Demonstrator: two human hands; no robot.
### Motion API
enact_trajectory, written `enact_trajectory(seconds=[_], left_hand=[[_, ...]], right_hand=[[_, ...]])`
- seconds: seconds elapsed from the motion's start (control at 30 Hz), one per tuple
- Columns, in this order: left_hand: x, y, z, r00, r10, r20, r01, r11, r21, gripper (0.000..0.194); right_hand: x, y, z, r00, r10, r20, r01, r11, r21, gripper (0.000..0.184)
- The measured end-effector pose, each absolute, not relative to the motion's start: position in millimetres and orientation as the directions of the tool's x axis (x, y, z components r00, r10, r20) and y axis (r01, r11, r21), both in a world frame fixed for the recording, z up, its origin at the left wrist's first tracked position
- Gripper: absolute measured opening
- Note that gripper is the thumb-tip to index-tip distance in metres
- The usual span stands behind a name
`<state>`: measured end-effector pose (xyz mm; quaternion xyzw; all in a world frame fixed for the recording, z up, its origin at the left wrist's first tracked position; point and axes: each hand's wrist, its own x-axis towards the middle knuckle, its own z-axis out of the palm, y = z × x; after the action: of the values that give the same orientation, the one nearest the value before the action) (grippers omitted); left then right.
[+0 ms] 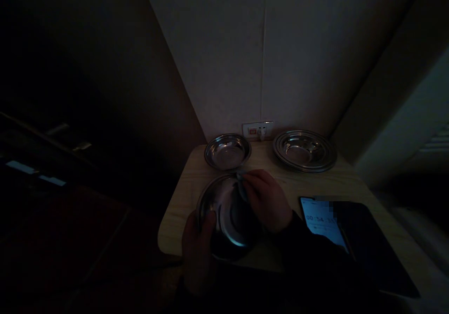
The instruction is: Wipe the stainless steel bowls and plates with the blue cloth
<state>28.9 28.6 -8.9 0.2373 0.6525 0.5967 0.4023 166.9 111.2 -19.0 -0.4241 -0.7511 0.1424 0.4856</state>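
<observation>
The room is very dim. My left hand (196, 246) grips the near left rim of a steel plate (224, 211), which is held tilted over the front of a small wooden table (182, 197). My right hand (264, 199) is closed on a small pale cloth or pad (242, 187), pressed against the plate's inner face. I cannot make out what the pad is made of.
Two more steel plates rest at the back of the table, one on the left (228, 151) and a wider one on the right (304, 150). A wall socket (257, 129) sits between them. A lit phone (324, 222) showing a timer lies beside a dark tablet (375, 244) on the right.
</observation>
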Motion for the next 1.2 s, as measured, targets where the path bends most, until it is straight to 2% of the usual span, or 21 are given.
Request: enact_trajectory(seconds=[0.07, 0.13, 0.23, 0.3, 0.5, 0.83, 1.03, 1.2], left_hand=[[27.4, 29.2, -13.1, -0.555, 0.79, -0.259, -0.231, 0.153, 0.961, 0.043], [23.9, 29.9, -18.8, -0.537, 0.799, -0.271, -0.251, 0.156, 0.955, 0.043], [18.8, 30.3, -27.8, -0.529, 0.795, -0.296, -0.256, 0.183, 0.949, 0.041], [17.1, 29.7, -33.0, -0.529, 0.792, -0.303, -0.261, 0.188, 0.947, 0.041], [16.7, 28.6, -40.4, -0.531, 0.796, -0.29, -0.254, 0.177, 0.951, 0.045], [14.8, 26.6, -18.4, -0.474, 0.782, -0.405, -0.289, 0.296, 0.911, 0.046], [17.7, 22.4, -17.5, -0.481, 0.789, -0.382, -0.294, 0.266, 0.918, 0.046], [22.4, 19.0, -17.2, -0.513, 0.779, -0.359, -0.284, 0.241, 0.928, 0.049]], right_hand=[[176.0, 108.3, -21.3, -0.004, 0.853, 0.522, 0.398, 0.48, -0.782, 0.02], [185.0, 98.6, -23.5, 0.111, 0.897, 0.428, 0.311, 0.377, -0.872, 0.019], [193.5, 83.4, -26.1, 0.191, 0.918, 0.347, 0.252, 0.296, -0.921, 0.019], [194.8, 77.2, -28.2, 0.198, 0.918, 0.345, 0.248, 0.293, -0.923, 0.018], [186.3, 69.3, -37.5, 0.085, 0.899, 0.43, 0.349, 0.377, -0.858, 0.018], [168.0, 56.2, -39.9, -0.14, 0.825, 0.548, 0.409, 0.552, -0.726, 0.022], [169.0, 45.4, -36.9, -0.34, 0.74, 0.58, 0.471, 0.668, -0.576, 0.019], [168.1, 45.0, -40.1, -0.27, 0.769, 0.579, 0.537, 0.62, -0.573, 0.015]])
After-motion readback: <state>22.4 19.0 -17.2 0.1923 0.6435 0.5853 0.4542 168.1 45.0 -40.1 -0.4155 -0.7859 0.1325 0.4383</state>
